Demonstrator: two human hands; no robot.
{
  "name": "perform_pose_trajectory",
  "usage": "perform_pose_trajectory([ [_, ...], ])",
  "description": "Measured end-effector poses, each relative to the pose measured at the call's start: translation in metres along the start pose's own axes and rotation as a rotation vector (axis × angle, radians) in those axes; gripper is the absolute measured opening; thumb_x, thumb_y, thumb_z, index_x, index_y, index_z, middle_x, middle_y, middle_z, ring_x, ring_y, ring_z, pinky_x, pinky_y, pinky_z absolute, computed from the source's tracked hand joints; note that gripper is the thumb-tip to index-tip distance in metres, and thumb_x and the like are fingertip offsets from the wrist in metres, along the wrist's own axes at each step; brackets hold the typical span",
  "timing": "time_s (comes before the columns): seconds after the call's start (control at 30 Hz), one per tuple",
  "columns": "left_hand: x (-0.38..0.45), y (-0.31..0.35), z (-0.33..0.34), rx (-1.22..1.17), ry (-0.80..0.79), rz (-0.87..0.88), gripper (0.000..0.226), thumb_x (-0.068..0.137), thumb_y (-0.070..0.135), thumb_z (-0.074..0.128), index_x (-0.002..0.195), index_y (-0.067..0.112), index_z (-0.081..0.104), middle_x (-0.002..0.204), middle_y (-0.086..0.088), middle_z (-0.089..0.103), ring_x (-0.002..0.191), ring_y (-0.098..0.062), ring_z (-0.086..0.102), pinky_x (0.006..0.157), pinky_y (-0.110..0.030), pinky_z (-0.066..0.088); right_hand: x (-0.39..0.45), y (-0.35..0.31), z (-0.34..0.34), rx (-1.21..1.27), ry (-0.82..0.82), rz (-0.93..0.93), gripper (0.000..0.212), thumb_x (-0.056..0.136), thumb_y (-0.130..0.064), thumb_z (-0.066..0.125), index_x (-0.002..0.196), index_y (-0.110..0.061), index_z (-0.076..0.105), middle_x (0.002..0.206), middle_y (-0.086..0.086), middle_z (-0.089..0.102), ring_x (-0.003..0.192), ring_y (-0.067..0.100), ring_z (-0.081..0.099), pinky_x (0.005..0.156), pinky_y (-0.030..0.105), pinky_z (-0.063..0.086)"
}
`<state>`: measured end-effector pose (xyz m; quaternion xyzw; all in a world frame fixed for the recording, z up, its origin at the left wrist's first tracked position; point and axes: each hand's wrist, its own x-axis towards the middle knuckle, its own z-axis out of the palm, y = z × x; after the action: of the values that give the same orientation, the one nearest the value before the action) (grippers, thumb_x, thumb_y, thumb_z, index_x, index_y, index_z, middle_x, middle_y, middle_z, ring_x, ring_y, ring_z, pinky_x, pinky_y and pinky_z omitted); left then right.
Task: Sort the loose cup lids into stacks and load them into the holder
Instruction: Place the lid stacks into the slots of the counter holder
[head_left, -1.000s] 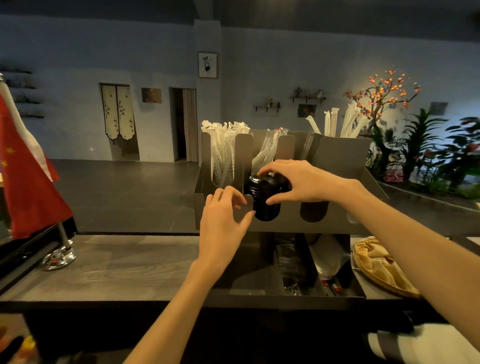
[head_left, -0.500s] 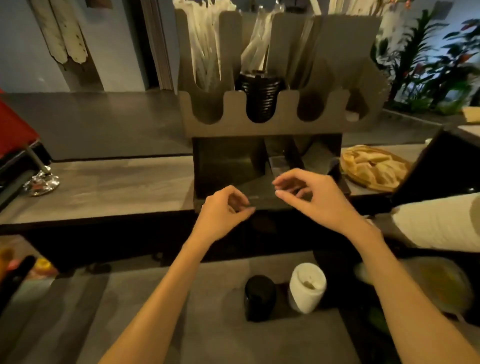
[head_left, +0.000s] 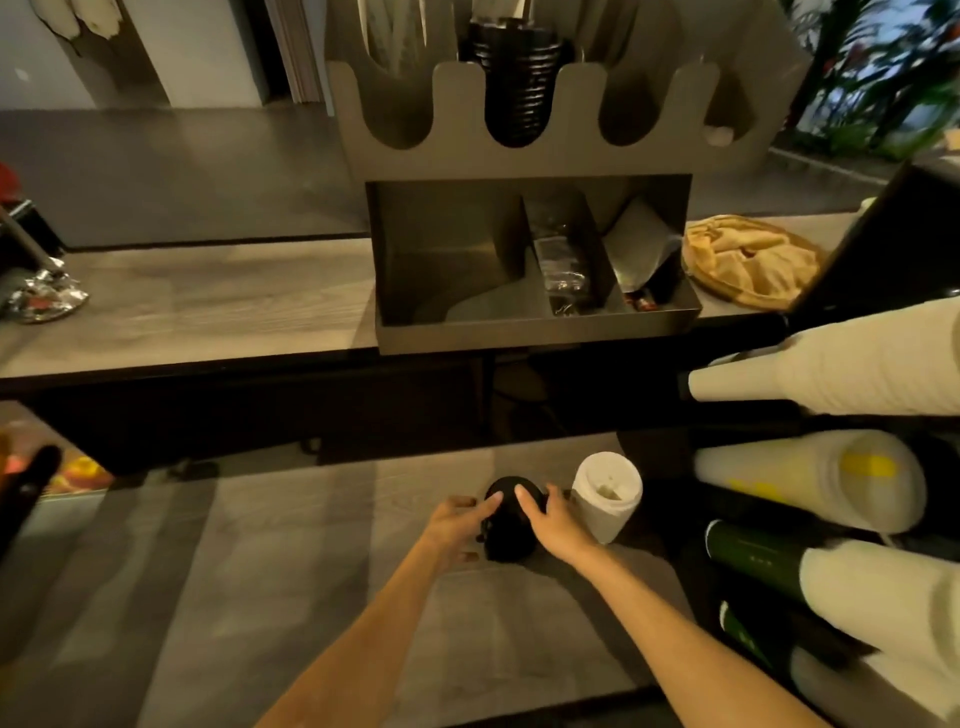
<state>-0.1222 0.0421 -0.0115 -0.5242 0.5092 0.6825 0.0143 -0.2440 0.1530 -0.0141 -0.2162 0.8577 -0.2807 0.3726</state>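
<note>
Both hands (head_left: 511, 525) grip black lid stack (head_left: 511, 535) — no legible writing.

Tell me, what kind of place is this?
Probably a café or drinks counter. A metal holder on the counter keeps a stack of black lids, long sleeves of paper cups lie at the right, and both hands grip another black lid stack beside a white one.

Single head view, looking steeply down, close over lower counter (head_left: 322, 597).
</note>
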Motion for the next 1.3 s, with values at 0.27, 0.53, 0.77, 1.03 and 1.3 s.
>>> perform_pose_trajectory([
  [0.27,0.014,-0.009,0.005,-0.216,-0.093,-0.049,0.064,0.08,0.038,0.085,0.13,0.008,0.058,0.132,-0.016,0.06,0.116,-0.035,0.06,0.066,-0.044,0.064,0.011,0.016,0.02,0.692,-0.064,0.292,0.118,0.074,-0.067,0.081,0.163,-0.014,0.023,0.165,0.006,0.033,0.151,0.029,0.034,0.121,0.044,0.035],
  [0.53,0.014,-0.018,-0.018,-0.191,-0.133,-0.037,0.079,0.076,0.039,0.088,0.139,0.009,0.051,0.137,-0.013,0.056,0.128,-0.032,0.052,0.079,-0.051,0.063,0.009,0.02,0.016,0.615,-0.257,0.253,0.149,0.045,-0.075,0.088,0.162,-0.011,0.023,0.164,0.006,0.036,0.148,0.028,0.038,0.119,0.042,0.034],
  [0.77,-0.002,-0.016,-0.035,-0.182,-0.195,-0.037,0.06,0.081,0.036,0.083,0.13,0.012,0.059,0.134,-0.012,0.058,0.121,-0.027,0.054,0.096,-0.057,0.055,-0.004,0.002,0.014,0.536,-0.215,0.179,0.141,0.063,-0.067,0.088,0.164,-0.007,0.009,0.168,0.011,0.026,0.153,0.03,0.031,0.122,0.045,0.034],
  [1.03,-0.049,0.079,-0.062,-0.131,-0.237,0.127,0.076,0.058,0.064,0.088,0.122,0.025,0.072,0.126,-0.008,0.07,0.12,-0.032,0.063,0.101,-0.055,0.052,-0.037,-0.093,-0.057,0.459,-0.176,0.016,0.13,0.058,-0.077,0.085,0.16,-0.015,0.032,0.149,0.004,0.053,0.125,0.023,0.057,0.097,0.04,0.053],
  [1.3,-0.145,0.174,-0.06,-0.257,-0.166,0.325,0.045,0.077,0.056,0.078,0.111,0.028,0.077,0.109,-0.006,0.078,0.108,-0.03,0.07,0.1,-0.054,0.053,-0.118,-0.176,-0.141,0.157,0.012,-0.593,0.09,0.066,-0.077,0.076,0.145,-0.052,0.042,0.136,-0.032,0.052,0.126,-0.01,0.047,0.107,0.02,0.042],
])
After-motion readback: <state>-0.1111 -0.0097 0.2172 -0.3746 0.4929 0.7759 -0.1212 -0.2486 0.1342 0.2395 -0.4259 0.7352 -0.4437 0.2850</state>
